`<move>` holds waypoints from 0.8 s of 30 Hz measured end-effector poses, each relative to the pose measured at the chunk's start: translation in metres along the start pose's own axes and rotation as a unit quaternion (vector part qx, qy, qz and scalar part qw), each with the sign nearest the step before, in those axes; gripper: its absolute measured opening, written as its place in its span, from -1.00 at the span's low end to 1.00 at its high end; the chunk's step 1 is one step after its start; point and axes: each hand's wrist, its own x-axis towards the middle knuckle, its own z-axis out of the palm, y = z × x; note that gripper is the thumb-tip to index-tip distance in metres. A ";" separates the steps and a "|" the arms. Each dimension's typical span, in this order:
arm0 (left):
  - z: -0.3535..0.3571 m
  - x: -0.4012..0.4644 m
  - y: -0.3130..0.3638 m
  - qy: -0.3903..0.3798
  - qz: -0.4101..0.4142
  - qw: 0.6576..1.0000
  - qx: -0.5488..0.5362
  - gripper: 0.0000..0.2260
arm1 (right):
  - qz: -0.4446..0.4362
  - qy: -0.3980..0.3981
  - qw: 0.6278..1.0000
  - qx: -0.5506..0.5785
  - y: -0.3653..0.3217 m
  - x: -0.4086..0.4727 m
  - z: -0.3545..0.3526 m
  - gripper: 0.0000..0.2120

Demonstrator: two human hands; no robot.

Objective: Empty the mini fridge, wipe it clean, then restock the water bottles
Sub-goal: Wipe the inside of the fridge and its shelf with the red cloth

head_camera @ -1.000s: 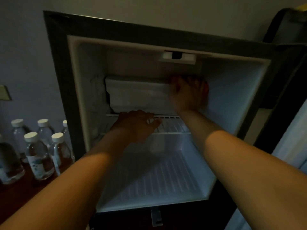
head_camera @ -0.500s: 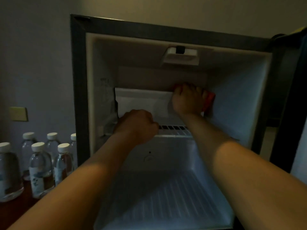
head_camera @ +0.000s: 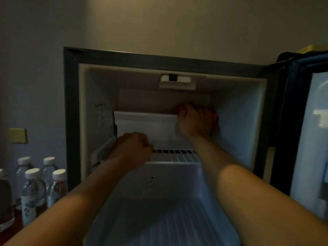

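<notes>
One open mini fridge stands empty as five water bottles wait on the desk to its left. The right hand grips a red cloth at the freezer box's top right corner, slightly higher than half a second ago; the left hand, fingers clenched, rests at the wire shelf, unchanged.

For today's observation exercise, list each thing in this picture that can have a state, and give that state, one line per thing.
Mini fridge: open, no bottles inside.
Fridge door: swung open at right.
Water bottles: capped, upright, outside at left.
Red cloth: pressed against the back wall.
Right hand: on the cloth.
Left hand: curled at the wire shelf.
</notes>
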 end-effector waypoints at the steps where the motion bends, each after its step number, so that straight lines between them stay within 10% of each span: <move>1: 0.000 -0.001 0.001 0.008 -0.002 1.000 -0.001 -0.76 | 0.008 0.006 1.000 -0.003 0.004 -0.001 0.001 -0.64; 24: -0.012 -0.030 -0.001 -0.031 0.012 0.985 0.168 -0.62 | 0.052 -0.096 0.994 0.012 -0.011 -0.002 -0.009 -0.59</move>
